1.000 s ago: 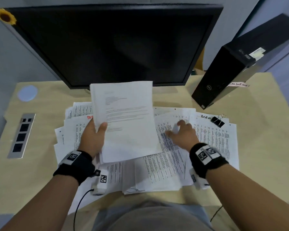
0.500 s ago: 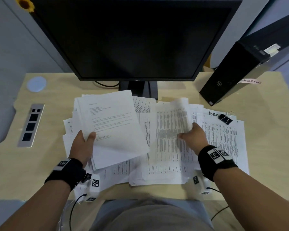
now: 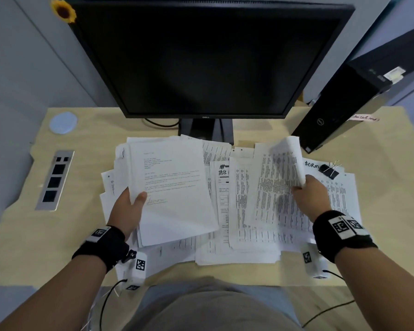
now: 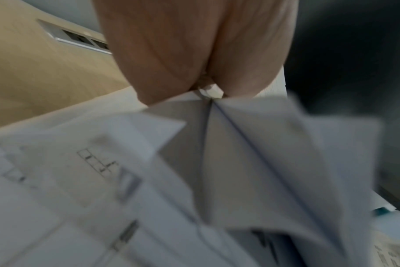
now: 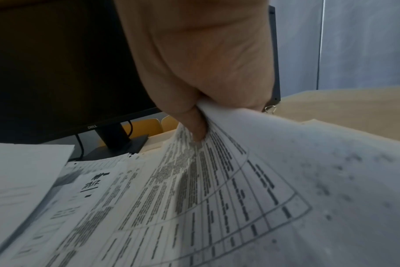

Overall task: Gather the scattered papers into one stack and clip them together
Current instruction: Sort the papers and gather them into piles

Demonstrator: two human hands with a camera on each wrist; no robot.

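The left hand [image 3: 127,211] gripped a partial stack [image 3: 172,187] before the monitor [image 3: 206,58]; the right hand [image 3: 311,199] pinched one sheet [image 3: 277,177] off the papers [image 3: 237,235] there. Most lay ungathered, and the clip [image 3: 330,170] sat unused right of the monitor's stand.

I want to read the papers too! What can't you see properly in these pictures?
- Letter held by the left hand: head view, print too small to read.
- Table sheet pinched by the right hand: right wrist view, rows blurred.
- Papers in the left wrist view: motion blur hides the writing.
- Binder clip: mostly hidden behind the hand in the right wrist view.
- Pink note by the computer tower: handwriting too small.
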